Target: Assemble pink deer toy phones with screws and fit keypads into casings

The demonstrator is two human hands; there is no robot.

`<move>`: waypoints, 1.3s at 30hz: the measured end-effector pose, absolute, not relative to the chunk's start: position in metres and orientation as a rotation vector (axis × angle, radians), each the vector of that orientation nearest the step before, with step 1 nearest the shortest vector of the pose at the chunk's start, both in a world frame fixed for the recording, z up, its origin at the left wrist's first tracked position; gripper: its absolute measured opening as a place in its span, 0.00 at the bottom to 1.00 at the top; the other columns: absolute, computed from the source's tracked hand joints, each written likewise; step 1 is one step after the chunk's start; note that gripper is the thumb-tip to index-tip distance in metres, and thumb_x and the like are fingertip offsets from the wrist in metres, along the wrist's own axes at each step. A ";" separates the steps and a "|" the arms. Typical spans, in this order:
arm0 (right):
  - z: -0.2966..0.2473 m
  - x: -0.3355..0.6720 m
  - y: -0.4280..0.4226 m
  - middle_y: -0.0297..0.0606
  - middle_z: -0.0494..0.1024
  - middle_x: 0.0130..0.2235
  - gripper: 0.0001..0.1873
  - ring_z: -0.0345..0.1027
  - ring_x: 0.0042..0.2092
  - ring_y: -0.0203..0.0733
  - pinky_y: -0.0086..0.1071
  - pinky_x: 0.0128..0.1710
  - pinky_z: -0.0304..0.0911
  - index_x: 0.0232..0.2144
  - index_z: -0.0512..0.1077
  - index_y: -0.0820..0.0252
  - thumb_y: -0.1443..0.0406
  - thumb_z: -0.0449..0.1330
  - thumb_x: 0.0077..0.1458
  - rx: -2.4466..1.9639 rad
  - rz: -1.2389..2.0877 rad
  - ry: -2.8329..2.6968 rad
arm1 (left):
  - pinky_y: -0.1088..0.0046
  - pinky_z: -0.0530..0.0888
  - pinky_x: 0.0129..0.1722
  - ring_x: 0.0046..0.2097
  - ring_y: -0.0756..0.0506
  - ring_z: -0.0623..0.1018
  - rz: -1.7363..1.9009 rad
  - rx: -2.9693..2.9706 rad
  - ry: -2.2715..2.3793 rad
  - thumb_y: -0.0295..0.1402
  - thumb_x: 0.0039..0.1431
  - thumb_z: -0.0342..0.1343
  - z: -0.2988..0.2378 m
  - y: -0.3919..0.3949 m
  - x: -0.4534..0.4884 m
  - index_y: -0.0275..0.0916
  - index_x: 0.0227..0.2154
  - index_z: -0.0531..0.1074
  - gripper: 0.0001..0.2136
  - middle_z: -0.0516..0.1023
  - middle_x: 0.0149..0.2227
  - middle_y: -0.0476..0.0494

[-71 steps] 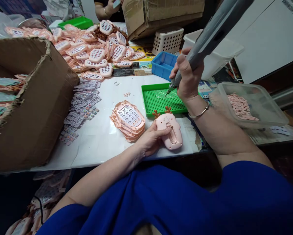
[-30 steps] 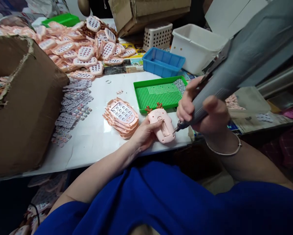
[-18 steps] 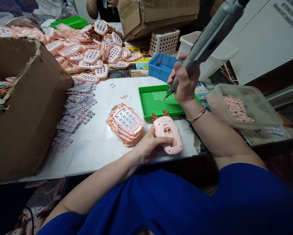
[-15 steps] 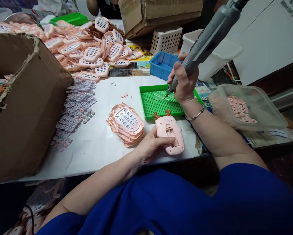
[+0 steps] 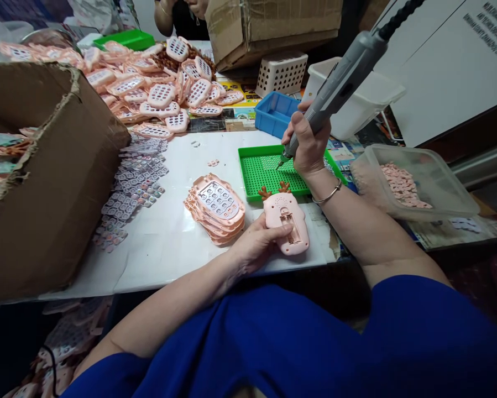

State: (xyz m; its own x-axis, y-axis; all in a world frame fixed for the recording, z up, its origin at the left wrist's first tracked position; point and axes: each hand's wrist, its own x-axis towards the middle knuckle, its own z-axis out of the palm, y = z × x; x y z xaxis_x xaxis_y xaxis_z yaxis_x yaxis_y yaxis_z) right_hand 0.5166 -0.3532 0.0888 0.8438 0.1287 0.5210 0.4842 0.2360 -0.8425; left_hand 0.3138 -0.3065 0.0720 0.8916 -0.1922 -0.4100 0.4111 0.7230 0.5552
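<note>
Pink toy phone lies back-up on the white table near its front edge, brown antlers pointing to 12 o'clock and the open battery bay facing up. Left grip comes in from 8 o'clock and is closed on the phone's left side, thumb laid across the back.

Right grip is wrapped firmly around the lower barrel of a grey electric screwdriver, which slants up toward 1 o'clock. The bit points down at the green perforated tray; whether it touches the tray cannot be told. The tray sits just beyond the phone at 12 o'clock, its near rim right by the antlers.

Surroundings noted:
- Stack of pink front shells, keypads up, just beside the phone at 9 o'clock.
- Loose keypad sheets farther out at 9 o'clock, against a torn cardboard box.
- Heap of pink faceplates at 11 o'clock, well apart.
- Blue bin beyond the tray at 12 o'clock; white tub at 1 o'clock.
- Clear container holding small pink parts at 3 o'clock.
- Another person's hands at the far edge of the table.
</note>
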 end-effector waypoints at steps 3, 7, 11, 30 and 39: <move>0.087 0.519 -0.354 0.23 0.61 0.20 0.29 0.62 0.22 0.43 0.40 0.24 0.58 0.32 0.62 0.42 0.35 0.64 0.38 -1.376 -0.273 -0.534 | 0.69 0.76 0.38 0.42 0.42 0.80 -0.338 0.704 0.338 0.29 0.44 0.70 0.073 -0.306 0.314 0.35 0.41 0.76 0.19 0.81 0.43 0.37; 0.103 0.515 -0.359 0.25 0.64 0.22 0.35 0.61 0.22 0.41 0.40 0.26 0.62 0.33 0.62 0.43 0.30 0.63 0.33 -1.430 -0.298 -0.553 | 0.70 0.78 0.32 0.36 0.45 0.80 -0.367 0.732 0.361 0.26 0.50 0.66 0.077 -0.304 0.314 0.36 0.42 0.76 0.15 0.81 0.44 0.37; 0.140 0.481 -0.373 0.30 0.66 0.25 0.38 0.65 0.27 0.43 0.41 0.29 0.66 0.41 0.63 0.44 0.26 0.50 0.43 -1.576 -0.348 -0.574 | 0.71 0.78 0.29 0.33 0.48 0.78 -0.378 0.750 0.380 0.24 0.56 0.60 0.079 -0.303 0.314 0.35 0.43 0.75 0.11 0.81 0.42 0.38; 0.133 0.359 -0.423 0.22 0.65 0.18 0.26 0.60 0.16 0.38 0.33 0.16 0.60 0.38 0.62 0.48 0.43 0.67 0.46 -1.291 0.059 -0.695 | 0.64 0.81 0.34 0.31 0.47 0.79 -0.355 0.779 0.351 0.23 0.58 0.56 0.077 -0.306 0.314 0.35 0.41 0.72 0.08 0.80 0.33 0.45; 0.117 0.359 -0.422 0.24 0.61 0.20 0.31 0.63 0.22 0.35 0.37 0.26 0.64 0.29 0.61 0.51 0.33 0.60 0.45 -1.494 0.184 -0.882 | 0.68 0.79 0.33 0.29 0.49 0.77 -0.318 0.784 0.386 0.21 0.51 0.59 0.076 -0.306 0.315 0.34 0.43 0.70 0.15 0.77 0.31 0.49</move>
